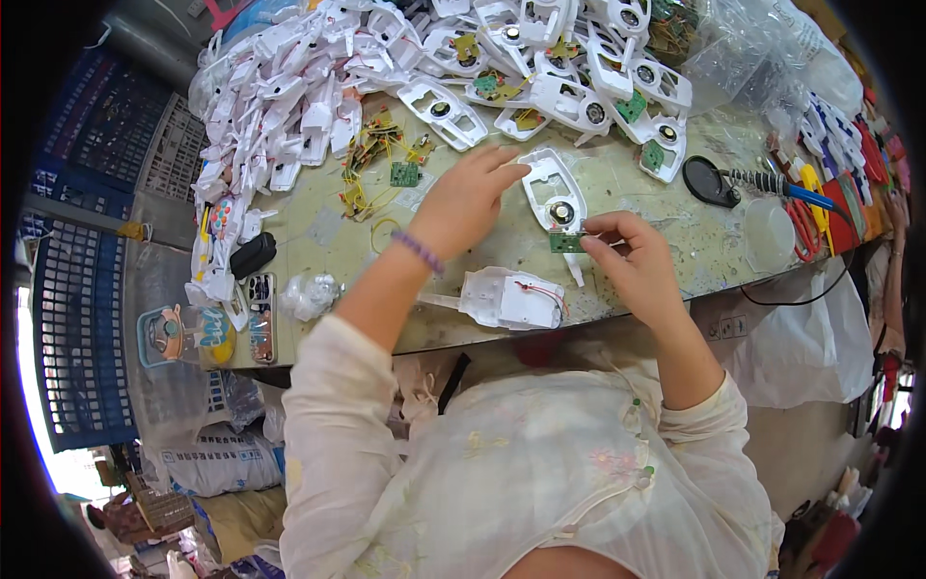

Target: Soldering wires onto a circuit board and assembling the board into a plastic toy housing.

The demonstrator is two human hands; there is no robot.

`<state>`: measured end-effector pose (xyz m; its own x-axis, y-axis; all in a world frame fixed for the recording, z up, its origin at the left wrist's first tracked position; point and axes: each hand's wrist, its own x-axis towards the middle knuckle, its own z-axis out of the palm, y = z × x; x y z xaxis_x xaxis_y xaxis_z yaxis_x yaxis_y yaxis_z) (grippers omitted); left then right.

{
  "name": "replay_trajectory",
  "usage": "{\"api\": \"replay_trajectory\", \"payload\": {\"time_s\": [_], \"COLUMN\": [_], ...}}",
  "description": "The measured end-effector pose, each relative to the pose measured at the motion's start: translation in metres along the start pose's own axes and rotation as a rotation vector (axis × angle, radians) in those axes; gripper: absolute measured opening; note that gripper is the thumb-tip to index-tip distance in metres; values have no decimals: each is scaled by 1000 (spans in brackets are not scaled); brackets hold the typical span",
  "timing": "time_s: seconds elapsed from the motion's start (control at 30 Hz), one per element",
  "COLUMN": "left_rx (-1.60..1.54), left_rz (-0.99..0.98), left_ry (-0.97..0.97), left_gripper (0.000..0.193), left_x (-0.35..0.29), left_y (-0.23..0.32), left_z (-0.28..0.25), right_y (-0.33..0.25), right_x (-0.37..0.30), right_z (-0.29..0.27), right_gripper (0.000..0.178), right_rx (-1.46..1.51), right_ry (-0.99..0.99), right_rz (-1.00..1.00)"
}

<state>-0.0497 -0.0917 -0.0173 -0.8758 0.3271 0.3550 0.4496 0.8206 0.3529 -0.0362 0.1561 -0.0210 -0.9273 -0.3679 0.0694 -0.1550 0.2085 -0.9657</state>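
Right hand (pixel 637 259) here, fingers clamped on a green board (pixel 563 243) over the white casing (pixel 578 199); left hand (pixel 465 201) near, fingers apart.

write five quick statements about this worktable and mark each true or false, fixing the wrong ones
1. The right hand holds a small green circuit board. True.
2. A purple bracelet is on the right arm. False: it is on the left arm.
3. Red wires show on the white case near the front edge of the table. True.
4. The left hand holds a yellow tool. False: that tool lies at the right side of the table.
5. A pile of white plastic parts lies toward the back of the table. True.
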Motion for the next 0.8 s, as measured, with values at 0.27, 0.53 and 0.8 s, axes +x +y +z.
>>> {"api": "replay_trajectory", "payload": {"time_s": [0.27, 0.53, 0.8], "left_rx": [75, -273, -260], "left_rz": [184, -64, -82], "left_ry": [-101, -303, -168], "left_gripper": [10, 11, 15], "left_x": [6, -19, -39], "left_y": [2, 38, 55], "left_z": [6, 2, -23], "right_y": [-4, 8, 6], "right_x": [0, 18, 32], "right_z": [-7, -4, 1], "right_gripper": [17, 15, 17], "right_rx": [-72, -301, -543], "right_ry": [65, -155, -169], "right_rz": [-29, -60, -155]}}
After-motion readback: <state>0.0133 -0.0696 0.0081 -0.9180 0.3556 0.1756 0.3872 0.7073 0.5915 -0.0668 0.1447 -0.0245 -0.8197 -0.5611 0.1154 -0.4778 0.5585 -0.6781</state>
